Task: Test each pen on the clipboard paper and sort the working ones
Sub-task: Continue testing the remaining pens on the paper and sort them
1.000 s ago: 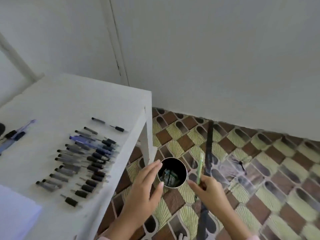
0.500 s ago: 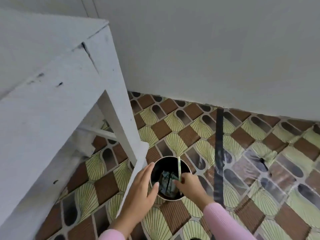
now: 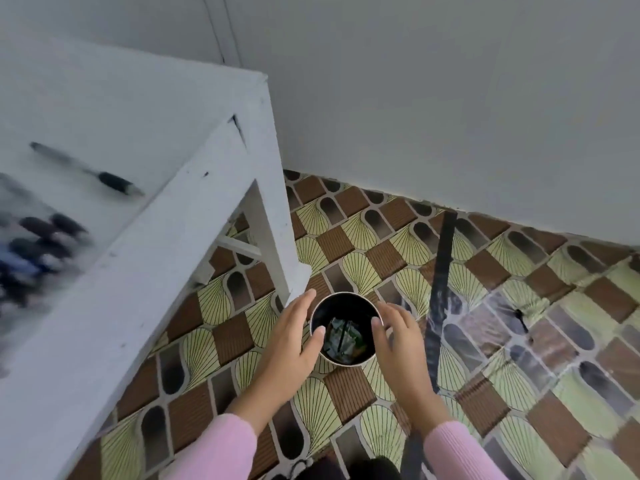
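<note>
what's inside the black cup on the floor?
Inside the cup: crumpled greyish scraps, a thin dark stick, a bit of green. They cover the bottom, and the dark wall hides the rest.

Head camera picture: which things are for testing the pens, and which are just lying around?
For the job: pens on the white table; black cup; left hand and right hand beside its rim.
Just lying about: black strap on the patterned floor.
</note>
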